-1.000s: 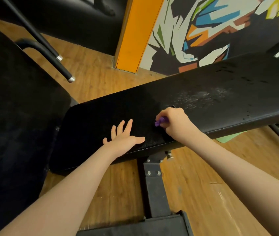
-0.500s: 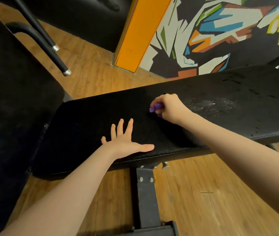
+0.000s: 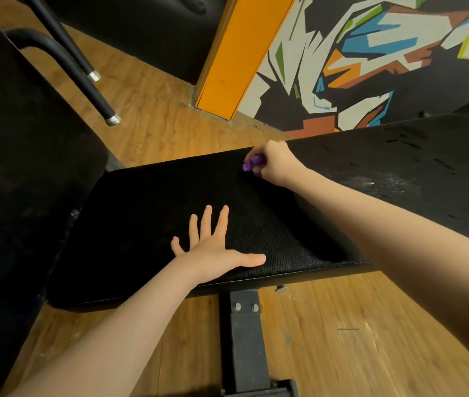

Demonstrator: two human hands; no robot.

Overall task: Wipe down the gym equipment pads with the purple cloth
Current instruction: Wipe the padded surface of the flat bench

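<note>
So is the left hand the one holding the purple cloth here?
No, the left hand lies flat with spread fingers on the bench pad, while the right hand grips the purple cloth.

Warm, fairly dim indoor light. The black pad (image 3: 147,224) swallows detail toward 9 o'clock, and a pale sheen shows on it toward 3 o'clock. The wood floor (image 3: 342,339) at 5 o'clock is smeared by motion blur. Wide-angle distortion bends straight lines near the edges. The centre is sharp.

No text, label or number can be read anywhere (the wall mural (image 3: 371,61) shows only abstract colour shapes).
</note>
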